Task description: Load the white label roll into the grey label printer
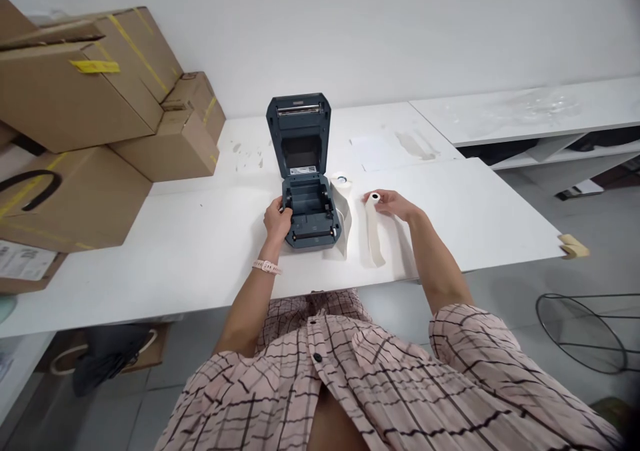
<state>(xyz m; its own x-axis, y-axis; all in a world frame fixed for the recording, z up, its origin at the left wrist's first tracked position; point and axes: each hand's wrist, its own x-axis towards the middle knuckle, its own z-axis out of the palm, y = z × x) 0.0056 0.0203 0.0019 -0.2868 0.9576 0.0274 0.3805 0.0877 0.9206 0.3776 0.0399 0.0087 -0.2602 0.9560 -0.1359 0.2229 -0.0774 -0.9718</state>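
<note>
1. One bare left hand (278,219) grips the left edge of an open dark printer (313,224), centre frame.
2. Right of the printer, the right hand (393,204) grasps a small white paper roll (372,218).

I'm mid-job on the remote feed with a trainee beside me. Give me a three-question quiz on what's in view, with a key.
1. Which hand is at the side of the dark device, and what is on its wrist?
2. What does the right hand hold?
A) a cardboard box
B) a white roll with a trailing strip
C) a pair of scissors
3. True or false: the lid of the dark device is shut.

Key:
1. The left hand; a pale pink band.
2. B.
3. False; the lid stands raised.
</note>
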